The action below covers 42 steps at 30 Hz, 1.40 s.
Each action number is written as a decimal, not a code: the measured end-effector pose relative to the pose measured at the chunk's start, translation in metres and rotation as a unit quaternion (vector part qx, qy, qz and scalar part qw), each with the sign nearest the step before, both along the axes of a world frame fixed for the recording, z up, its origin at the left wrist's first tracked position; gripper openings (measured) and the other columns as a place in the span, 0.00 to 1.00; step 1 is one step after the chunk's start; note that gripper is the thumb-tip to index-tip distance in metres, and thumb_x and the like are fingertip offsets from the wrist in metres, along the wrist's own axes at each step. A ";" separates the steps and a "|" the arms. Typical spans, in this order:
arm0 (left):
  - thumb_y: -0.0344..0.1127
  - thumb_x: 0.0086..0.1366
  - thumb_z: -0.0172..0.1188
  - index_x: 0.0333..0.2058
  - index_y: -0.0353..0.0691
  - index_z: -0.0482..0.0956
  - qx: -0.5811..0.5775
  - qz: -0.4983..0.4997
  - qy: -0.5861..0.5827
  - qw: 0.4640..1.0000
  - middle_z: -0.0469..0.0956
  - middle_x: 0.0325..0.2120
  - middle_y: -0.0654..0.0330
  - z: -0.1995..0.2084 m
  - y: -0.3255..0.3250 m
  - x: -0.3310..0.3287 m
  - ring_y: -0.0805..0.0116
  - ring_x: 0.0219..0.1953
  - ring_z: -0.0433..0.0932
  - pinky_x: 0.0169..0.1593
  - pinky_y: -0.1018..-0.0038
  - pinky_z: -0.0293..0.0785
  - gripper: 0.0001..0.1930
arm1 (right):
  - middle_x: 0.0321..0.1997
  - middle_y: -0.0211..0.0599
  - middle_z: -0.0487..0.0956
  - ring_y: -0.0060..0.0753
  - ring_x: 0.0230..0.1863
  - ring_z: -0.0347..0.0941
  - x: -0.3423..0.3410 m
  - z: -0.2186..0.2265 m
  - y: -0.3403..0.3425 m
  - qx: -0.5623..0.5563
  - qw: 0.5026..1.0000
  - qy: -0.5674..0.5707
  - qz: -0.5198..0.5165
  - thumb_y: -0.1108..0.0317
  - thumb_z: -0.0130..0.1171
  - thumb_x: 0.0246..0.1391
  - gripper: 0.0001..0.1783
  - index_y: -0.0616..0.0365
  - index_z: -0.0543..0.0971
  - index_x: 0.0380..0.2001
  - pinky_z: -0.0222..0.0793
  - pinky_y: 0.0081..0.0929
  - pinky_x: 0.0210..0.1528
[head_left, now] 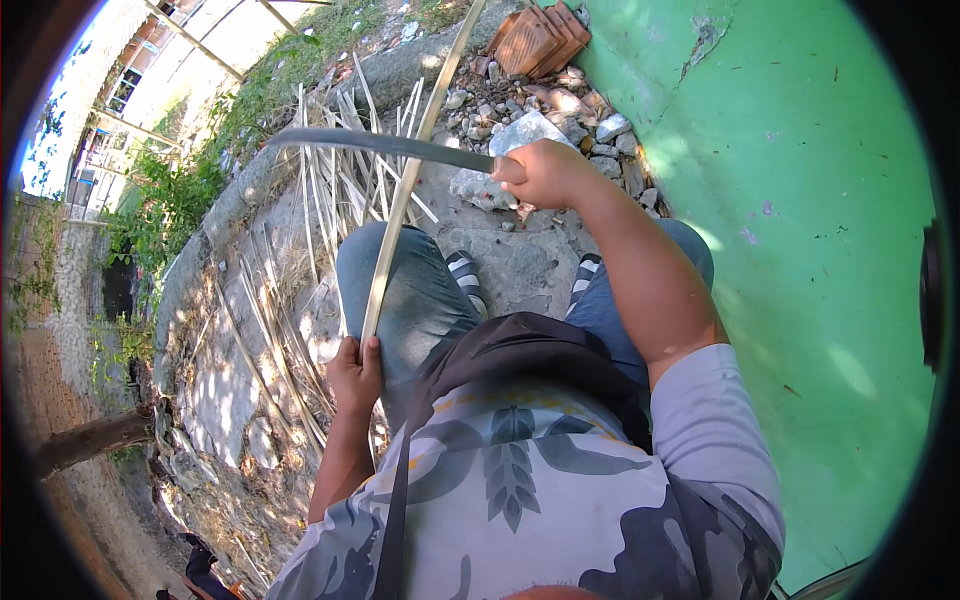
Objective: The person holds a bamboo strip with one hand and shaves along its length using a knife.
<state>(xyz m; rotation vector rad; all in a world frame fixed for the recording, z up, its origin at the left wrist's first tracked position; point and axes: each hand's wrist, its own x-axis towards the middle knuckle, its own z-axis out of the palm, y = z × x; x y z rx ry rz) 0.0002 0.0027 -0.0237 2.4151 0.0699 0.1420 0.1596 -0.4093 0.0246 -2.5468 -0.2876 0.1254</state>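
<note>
My left hand (355, 380) is closed around the lower end of a long, pale bamboo strip (390, 250), beside my left knee. The strip slants up and away past the knee toward the top of the view. In my right fist (548, 173) is the short handle of a machete (350, 138) with a long, dark, slightly curved blade. Its blade points left and crosses the strip's upper part; whether the two touch, I cannot tell.
Many thin split strips (345, 175) lie in a loose pile ahead on the left, with more strips (275, 325) beside my left leg. Rubble (610, 150) and stacked orange hollow bricks (538, 42) stand ahead. A green wall (800, 250) runs along my right.
</note>
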 end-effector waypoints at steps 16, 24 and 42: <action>0.47 0.69 0.64 0.21 0.36 0.65 -0.008 -0.006 -0.002 1.000 0.63 0.12 0.58 -0.003 0.005 -0.001 0.70 0.17 0.58 0.23 0.66 0.59 0.25 | 0.33 0.44 0.84 0.52 0.38 0.81 -0.002 0.020 0.009 -0.054 0.996 0.007 0.070 0.52 0.66 0.50 0.15 0.49 0.83 0.36 0.75 0.46 0.43; 0.45 0.70 0.64 0.21 0.36 0.65 -0.010 -0.018 -0.019 1.000 0.63 0.12 0.59 -0.007 0.004 0.001 0.73 0.17 0.57 0.22 0.68 0.57 0.25 | 0.35 0.51 0.83 0.57 0.41 0.80 0.003 0.001 -0.006 0.022 1.000 0.003 -0.010 0.53 0.65 0.50 0.20 0.60 0.82 0.37 0.75 0.45 0.46; 0.50 0.70 0.64 0.22 0.36 0.68 0.012 -0.010 -0.015 1.000 0.65 0.12 0.58 0.006 -0.002 -0.002 0.71 0.16 0.60 0.23 0.68 0.60 0.26 | 0.41 0.46 0.85 0.40 0.40 0.82 0.002 -0.006 -0.020 0.119 0.988 0.031 -0.095 0.55 0.69 0.51 0.24 0.57 0.83 0.48 0.75 0.36 0.45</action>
